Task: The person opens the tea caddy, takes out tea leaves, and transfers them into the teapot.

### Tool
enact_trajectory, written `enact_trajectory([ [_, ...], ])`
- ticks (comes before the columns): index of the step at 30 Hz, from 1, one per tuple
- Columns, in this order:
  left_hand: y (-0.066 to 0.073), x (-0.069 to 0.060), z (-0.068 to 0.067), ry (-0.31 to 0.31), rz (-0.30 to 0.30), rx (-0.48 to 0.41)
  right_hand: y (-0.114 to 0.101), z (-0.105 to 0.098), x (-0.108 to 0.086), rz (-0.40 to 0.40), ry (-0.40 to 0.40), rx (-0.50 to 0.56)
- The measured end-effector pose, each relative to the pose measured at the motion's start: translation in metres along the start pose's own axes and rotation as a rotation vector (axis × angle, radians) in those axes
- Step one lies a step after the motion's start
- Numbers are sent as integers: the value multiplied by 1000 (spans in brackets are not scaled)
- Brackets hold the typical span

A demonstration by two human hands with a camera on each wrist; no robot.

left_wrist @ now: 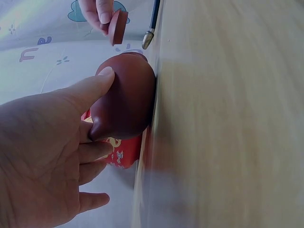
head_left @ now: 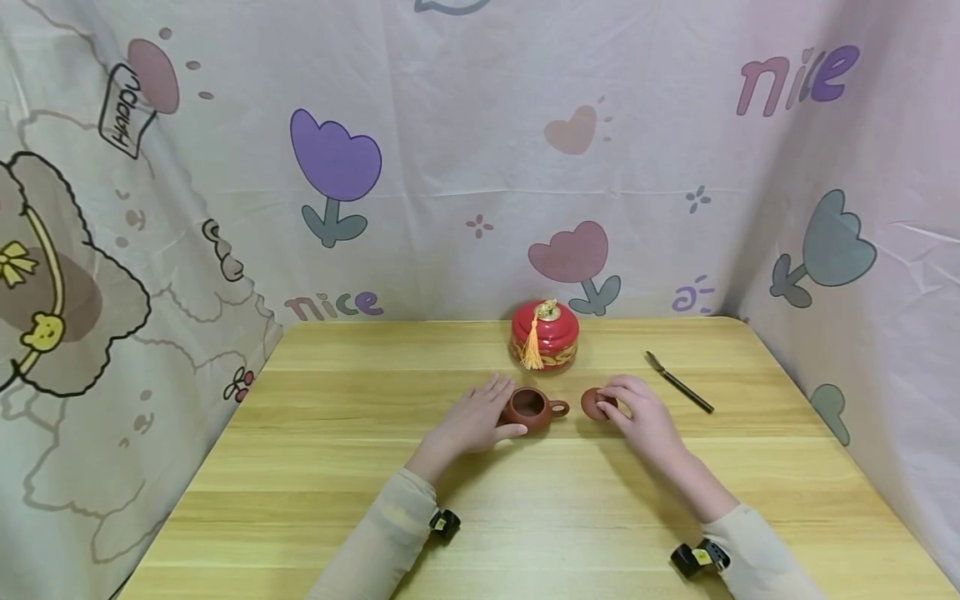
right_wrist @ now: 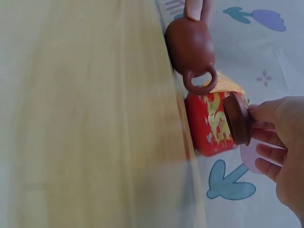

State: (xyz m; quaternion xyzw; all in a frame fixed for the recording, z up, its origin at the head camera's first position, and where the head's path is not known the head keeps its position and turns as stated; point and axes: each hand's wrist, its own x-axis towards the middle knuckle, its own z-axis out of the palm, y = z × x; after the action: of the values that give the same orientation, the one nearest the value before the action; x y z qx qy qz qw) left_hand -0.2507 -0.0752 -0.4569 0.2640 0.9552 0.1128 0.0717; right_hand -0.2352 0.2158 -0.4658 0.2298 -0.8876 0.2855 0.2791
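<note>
A small reddish-brown clay teapot (head_left: 529,408) stands upright on the table with its top uncovered and its ring handle pointing right. My left hand (head_left: 474,417) holds it from the spout side, the thumb on the near side of the belly and the fingers toward the far side; the left wrist view shows the spout (left_wrist: 99,132) by the palm. To the right of the handle, my right hand (head_left: 637,414) pinches the teapot lid (head_left: 594,404) by its top. In the right wrist view the lid (right_wrist: 237,118) is tilted and apart from the pot.
Behind the teapot stands a red lidded jar (head_left: 546,337) with gold patterns and a yellow tassel. A dark slim pen-like tool (head_left: 681,383) with a metal tip lies at the right on the wooden table (head_left: 525,525). A printed curtain (head_left: 450,125) hangs along the back and sides.
</note>
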Motion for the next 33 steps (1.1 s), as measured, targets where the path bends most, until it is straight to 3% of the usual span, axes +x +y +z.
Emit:
enact_trajectory([
  [15,1,2,2,-9,-4,-1,11,-3,-7,85,-78,-29],
  [33,0,1,2,3,-3,-20,13,-11,-4,88,-251,-187],
])
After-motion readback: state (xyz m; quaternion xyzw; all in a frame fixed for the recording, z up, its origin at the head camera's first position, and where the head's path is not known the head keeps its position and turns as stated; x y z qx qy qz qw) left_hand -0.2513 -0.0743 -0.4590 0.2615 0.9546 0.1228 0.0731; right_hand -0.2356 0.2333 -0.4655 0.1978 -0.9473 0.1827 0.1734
